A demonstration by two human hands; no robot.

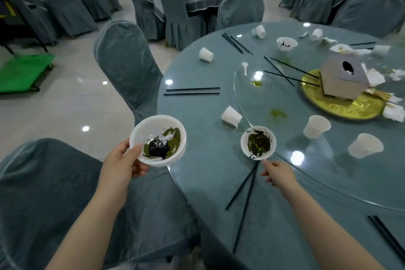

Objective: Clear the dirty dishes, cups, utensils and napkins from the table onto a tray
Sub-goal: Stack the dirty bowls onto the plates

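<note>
A: Lower centre of the frame: what does the left hand (122,161) hold?

B: A stack of white bowls (158,139), soiled with green and black residue, raised off the tabletop (203,114) just left of its edge. The thumb lies over the near rim and the other fingers curl beneath it.

A: And the right hand (277,172)?

B: It reaches toward a second dirty bowl (258,142), which sits on the tabletop at the rim of the glass turntable (306,173). The forefinger points at the bowl's near edge, close to it; whether it touches cannot be told. The remaining fingers are loosely curled and grip nothing.

A: What surrounds that bowl?

B: A crossed pair of black chopsticks (244,199) lies just beneath the hand. A tipped paper cup (231,115) lies above the bowl; two more cups (316,126) stand to the right. Further chopsticks (192,91) lie mid-frame.

A: Farther out?

B: On the turntable, centre right, a grey tissue box (341,78) rests on a gold plate (341,106), with crumpled napkins (394,112) around it. A third bowl (286,44) sits toward the upper right. Covered chairs (127,63) ring the table, and a green trolley (24,72) stands at the left edge.
</note>
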